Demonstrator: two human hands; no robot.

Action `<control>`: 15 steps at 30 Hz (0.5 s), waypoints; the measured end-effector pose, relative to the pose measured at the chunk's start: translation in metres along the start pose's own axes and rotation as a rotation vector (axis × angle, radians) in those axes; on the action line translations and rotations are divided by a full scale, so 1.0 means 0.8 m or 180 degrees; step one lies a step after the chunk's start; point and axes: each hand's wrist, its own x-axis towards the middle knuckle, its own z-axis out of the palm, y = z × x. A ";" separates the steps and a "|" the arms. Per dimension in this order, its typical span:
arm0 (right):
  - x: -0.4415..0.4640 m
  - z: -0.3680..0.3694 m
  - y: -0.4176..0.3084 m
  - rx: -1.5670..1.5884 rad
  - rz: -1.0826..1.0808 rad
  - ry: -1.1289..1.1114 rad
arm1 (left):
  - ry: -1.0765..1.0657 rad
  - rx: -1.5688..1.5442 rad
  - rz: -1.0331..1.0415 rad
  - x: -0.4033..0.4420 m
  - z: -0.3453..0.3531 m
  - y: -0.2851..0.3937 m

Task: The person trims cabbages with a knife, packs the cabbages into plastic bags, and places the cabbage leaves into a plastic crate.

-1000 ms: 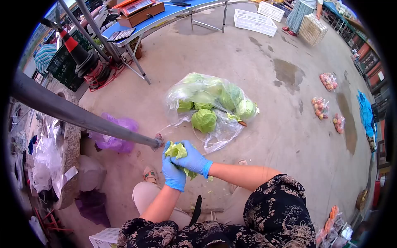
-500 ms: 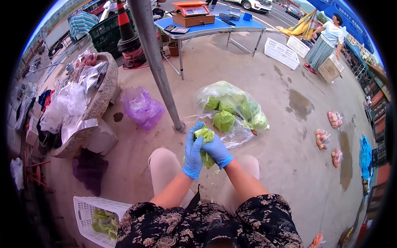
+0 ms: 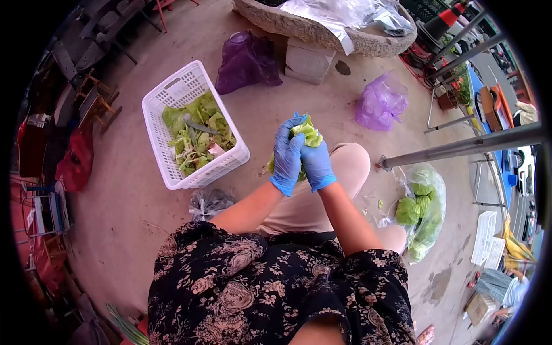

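Note:
Green leaves [image 3: 307,131] are bunched between my two blue-gloved hands in front of my body. My left hand [image 3: 287,152] wraps round them from the left, and my right hand [image 3: 316,163] presses in from the right. More leaf pokes out below and beside the gloves. To the left on the ground stands a white basket [image 3: 238,154] holding loose green leaves and scraps [image 3: 198,129]. On the right, a clear plastic bag [image 3: 435,215] lies with several cabbages [image 3: 409,211] in and at the mouth of it.
A grey pole [image 3: 460,148] rises beyond my knee. Purple bags [image 3: 382,102] [image 3: 246,63], a stone trough [image 3: 345,43] and a block [image 3: 307,60] lie ahead. Wooden stools [image 3: 95,103] stand left. At lower right a person [image 3: 513,290] holds a crate [image 3: 480,308].
The view has swung to the left, bringing the white basket fully into sight and shifting the cabbage bag to the right. My hands still hold the leaves.

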 end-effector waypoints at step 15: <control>0.141 0.240 0.102 -0.0268 0.1867 -0.1339 | 0.0891 0.3597 0.0230 0.116 -0.385 -0.002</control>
